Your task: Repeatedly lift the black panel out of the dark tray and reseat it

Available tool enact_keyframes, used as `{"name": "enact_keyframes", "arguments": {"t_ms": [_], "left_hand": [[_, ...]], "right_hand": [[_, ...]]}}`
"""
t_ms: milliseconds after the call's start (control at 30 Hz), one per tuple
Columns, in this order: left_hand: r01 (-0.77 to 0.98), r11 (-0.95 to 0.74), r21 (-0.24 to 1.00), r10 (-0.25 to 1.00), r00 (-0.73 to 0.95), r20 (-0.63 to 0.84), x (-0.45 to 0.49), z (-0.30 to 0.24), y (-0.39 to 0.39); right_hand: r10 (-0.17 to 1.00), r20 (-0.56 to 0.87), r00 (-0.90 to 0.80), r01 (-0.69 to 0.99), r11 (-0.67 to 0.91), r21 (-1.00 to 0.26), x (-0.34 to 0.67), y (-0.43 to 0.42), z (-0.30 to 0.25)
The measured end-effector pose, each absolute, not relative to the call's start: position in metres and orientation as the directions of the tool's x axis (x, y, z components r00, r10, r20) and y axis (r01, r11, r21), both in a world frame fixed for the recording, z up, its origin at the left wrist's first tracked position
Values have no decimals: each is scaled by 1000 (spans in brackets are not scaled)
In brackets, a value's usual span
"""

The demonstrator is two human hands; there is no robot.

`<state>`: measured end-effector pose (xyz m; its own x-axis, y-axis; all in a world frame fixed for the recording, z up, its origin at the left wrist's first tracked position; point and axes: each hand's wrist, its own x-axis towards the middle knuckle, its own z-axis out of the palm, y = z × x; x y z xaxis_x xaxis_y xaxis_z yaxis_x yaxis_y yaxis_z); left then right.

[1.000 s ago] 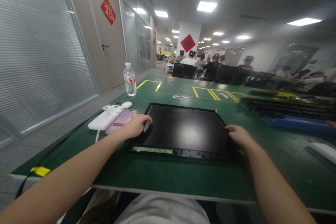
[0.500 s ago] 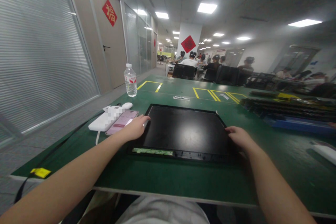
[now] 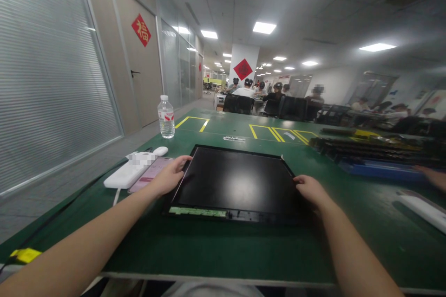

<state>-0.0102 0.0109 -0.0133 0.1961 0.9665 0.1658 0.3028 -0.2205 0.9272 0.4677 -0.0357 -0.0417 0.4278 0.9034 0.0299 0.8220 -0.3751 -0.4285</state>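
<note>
A black flat display panel (image 3: 237,181) lies on the green table (image 3: 223,250) in front of me, with a green circuit strip (image 3: 197,211) along its near edge. My left hand (image 3: 169,176) grips the panel's left edge, fingers curled over it. Over on the right edge rests my right hand (image 3: 309,190), holding that side. Both forearms reach in from the bottom of the view.
Left of the panel lie a pink phone (image 3: 150,174), a white power bank (image 3: 127,172) and a white mouse (image 3: 160,151). A water bottle (image 3: 166,118) stands farther back. Dark trays (image 3: 369,148) and a white object (image 3: 423,208) sit at right, near another person's hand (image 3: 434,177). Seated people work in the background.
The view has tilted and shifted slightly, so the panel sits lower in the picture. Both hands keep their hold on the panel's edges.
</note>
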Motion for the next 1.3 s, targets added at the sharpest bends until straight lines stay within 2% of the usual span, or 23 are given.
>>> {"name": "enact_keyframes", "arguments": {"t_ms": [100,233,367,533,800,1133,1300], "left_hand": [[98,-33,995,988,153,18,-5,-11,8],[-29,55,998,997,64,-53,0,-12,8],[-35,94,995,995,-22,-94,1,-14,12],[4,76,997,986,-148,-75,0,-15,19],[-204,135,970,985,-77,-153,1,-14,18],[-201,161,966,987,12,-162,-1,-7,11],[-101,186,977,980,90,-177,-4,-10,15]], "right_hand": [[896,34,442,818,-387,-425,472,-35,-44],[904,35,427,823,-373,-428,475,-33,-47],[910,7,415,815,-368,-448,472,-32,-46],[907,6,420,795,-365,-485,468,-32,-44],[910,12,415,799,-358,-484,469,-33,-43],[903,-12,429,784,-379,-491,469,-34,-41],[906,2,422,778,-362,-514,469,-34,-42]]}}
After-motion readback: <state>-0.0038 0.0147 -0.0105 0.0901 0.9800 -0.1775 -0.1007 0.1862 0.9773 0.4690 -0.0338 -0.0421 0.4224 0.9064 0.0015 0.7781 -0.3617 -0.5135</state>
